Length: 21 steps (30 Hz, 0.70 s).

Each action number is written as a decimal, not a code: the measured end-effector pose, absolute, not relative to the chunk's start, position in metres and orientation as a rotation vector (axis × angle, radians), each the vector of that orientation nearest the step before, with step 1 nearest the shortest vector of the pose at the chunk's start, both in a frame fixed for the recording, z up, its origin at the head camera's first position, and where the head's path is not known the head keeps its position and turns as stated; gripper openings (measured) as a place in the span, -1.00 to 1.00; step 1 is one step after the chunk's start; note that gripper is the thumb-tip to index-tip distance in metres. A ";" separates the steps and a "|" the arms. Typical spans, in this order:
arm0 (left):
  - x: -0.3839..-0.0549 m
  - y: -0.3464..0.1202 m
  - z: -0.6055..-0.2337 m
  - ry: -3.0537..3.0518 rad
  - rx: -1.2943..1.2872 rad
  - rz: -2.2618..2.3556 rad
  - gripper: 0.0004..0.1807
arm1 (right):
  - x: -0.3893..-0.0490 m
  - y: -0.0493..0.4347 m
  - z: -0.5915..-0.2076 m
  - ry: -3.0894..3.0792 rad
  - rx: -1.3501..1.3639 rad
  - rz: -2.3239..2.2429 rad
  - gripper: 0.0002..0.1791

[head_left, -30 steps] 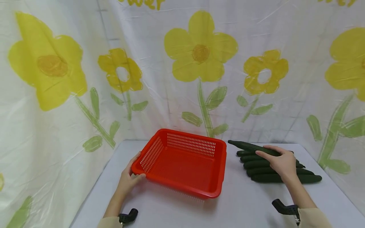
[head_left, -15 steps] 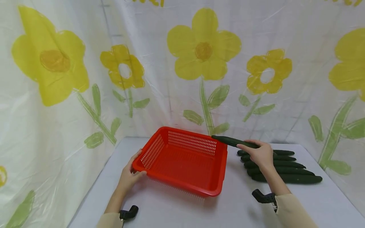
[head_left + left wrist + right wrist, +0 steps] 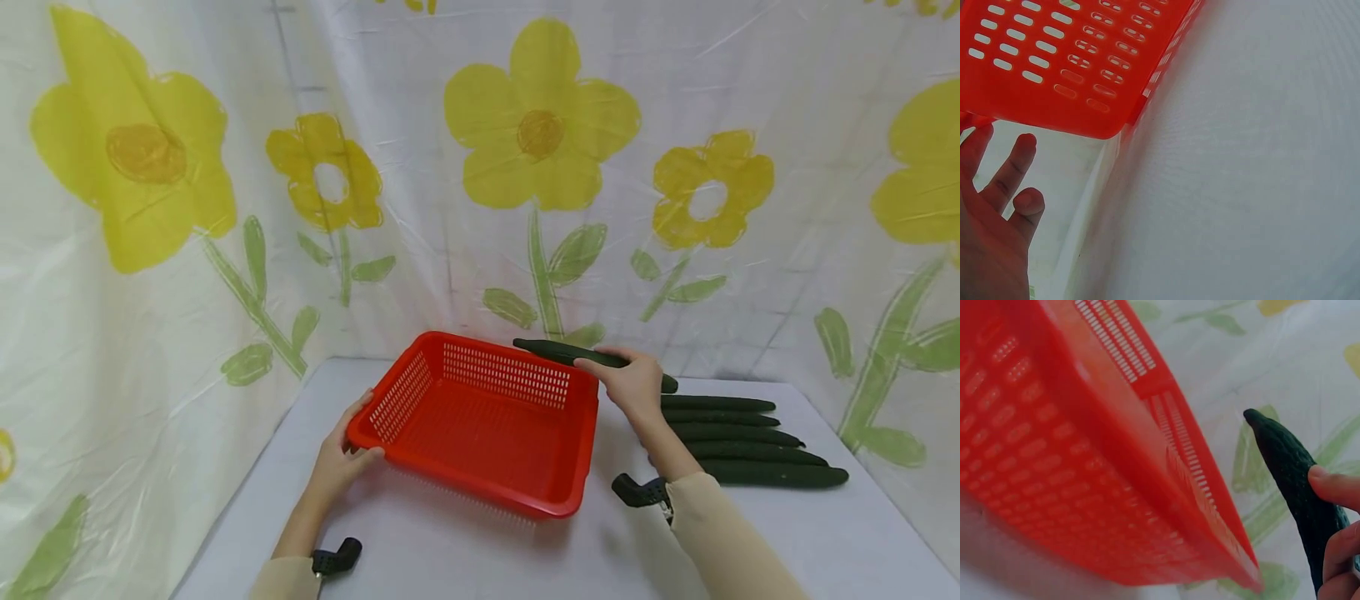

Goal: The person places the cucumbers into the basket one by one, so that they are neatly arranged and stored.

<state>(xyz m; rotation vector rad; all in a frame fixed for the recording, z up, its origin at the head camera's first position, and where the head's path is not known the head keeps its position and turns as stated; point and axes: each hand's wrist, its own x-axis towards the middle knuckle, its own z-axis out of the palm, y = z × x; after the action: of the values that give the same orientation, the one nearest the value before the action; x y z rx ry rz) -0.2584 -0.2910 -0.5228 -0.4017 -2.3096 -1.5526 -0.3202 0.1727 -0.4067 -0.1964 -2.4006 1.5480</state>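
A red plastic basket (image 3: pixel 480 437) with slotted walls stands in the middle of the table, its inside bare. My left hand (image 3: pixel 341 458) grips its near left corner, thumb over the rim; the left wrist view shows several fingers (image 3: pixel 1010 175) spread below the basket's edge. In my right hand (image 3: pixel 633 385) is a long dark green cucumber (image 3: pixel 546 347), pinched between thumb and fingers. The cucumber's thin tip points left, overlapping the basket's far right rim in the head view. In the right wrist view the cucumber (image 3: pixel 1288 472) is apart from the basket wall.
Several more cucumbers (image 3: pixel 757 475) lie side by side on the white table (image 3: pixel 420 550) at the right, partly hidden behind my right forearm. A white curtain (image 3: pixel 420 275) with painted yellow flowers hangs behind the table.
My right hand has carried the cucumber leftward from the row to over the basket's far right corner. The left hand has kept its grip, and the basket has stayed in place.
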 end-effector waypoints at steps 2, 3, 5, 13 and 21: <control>-0.258 -0.291 -0.523 -2.315 -0.404 -1.544 0.00 | -0.325 0.165 -0.405 -2.404 -0.188 1.551 -0.33; -0.258 -0.291 -0.523 -2.313 -0.406 -1.543 0.00 | -0.327 0.162 -0.403 -2.408 -0.179 1.548 -0.34; -0.257 -0.292 -0.522 -2.313 -0.406 -1.550 -0.01 | -0.331 0.155 -0.401 -2.409 -0.152 1.551 -0.36; -0.255 -0.293 -0.522 -2.313 -0.409 -1.563 0.01 | -0.346 0.132 -0.387 -2.402 -0.021 1.542 -0.42; -0.256 -0.291 -0.521 -2.285 -0.422 -1.625 -0.01 | -0.358 0.105 -0.375 -2.337 -0.017 1.629 -0.45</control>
<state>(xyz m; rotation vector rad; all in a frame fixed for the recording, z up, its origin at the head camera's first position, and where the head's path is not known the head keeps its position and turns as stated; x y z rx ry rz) -0.2562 -0.2908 -0.5209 -0.4221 -2.2846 -1.6248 -0.3581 0.1055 -0.3754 -0.0166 -2.3375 1.6285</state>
